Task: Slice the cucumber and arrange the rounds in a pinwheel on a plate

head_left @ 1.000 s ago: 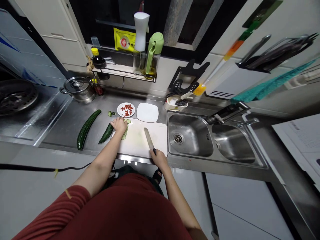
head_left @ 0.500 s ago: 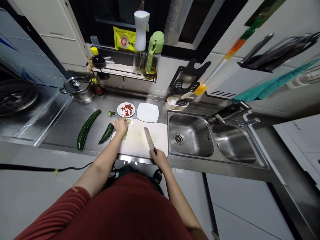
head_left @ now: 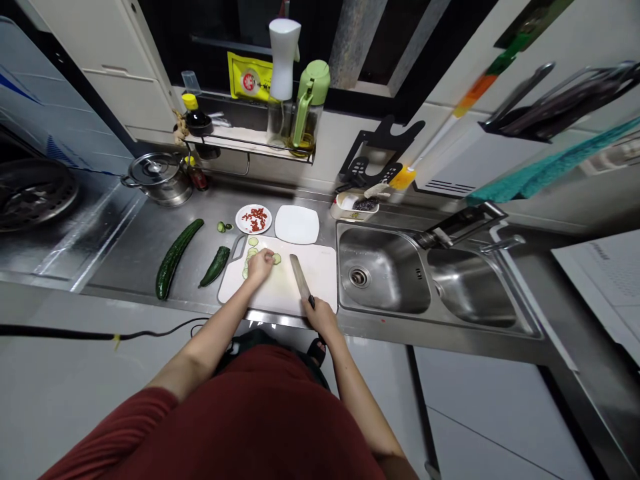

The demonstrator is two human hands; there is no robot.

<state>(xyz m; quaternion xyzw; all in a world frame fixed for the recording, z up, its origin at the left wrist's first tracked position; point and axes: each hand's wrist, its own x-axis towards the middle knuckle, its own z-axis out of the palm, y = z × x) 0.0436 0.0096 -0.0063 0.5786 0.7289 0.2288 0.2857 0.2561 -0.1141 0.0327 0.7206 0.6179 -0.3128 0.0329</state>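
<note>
Along the near edge of the steel surface (head_left: pixel 127 250): the right hand (head_left: pixel 321 319) has its fingers wrapped round the black handle of a kitchen knife (head_left: pixel 301 279), blade pointing away over the board.
Left hand (head_left: pixel 259 269): above the board's left half, fingertips at the edge of one cucumber slice (head_left: pixel 277 259); whether they pinch it or only touch it, I cannot tell.
White cutting board (head_left: pixel 273 295): lies on the surface before the person, other cucumber slices (head_left: pixel 253 251) on its left part.
Cucumbers: a shorter piece (head_left: pixel 215 267) just beside the board's left edge; a long cucumber (head_left: pixel 179 258) farther left.
Double-bowl sink (head_left: pixel 383 270): right of the board.
Plates: beyond the board, a round white plate (head_left: pixel 240 220) bearing chopped red pieces (head_left: pixel 257 219), beside a squarish white plate (head_left: pixel 297 225).
Lidded steel pot (head_left: pixel 159 183): at the back left.
Wall shelf (head_left: pixel 240 139): carries a green-lidded oil jug (head_left: pixel 307 103).
</note>
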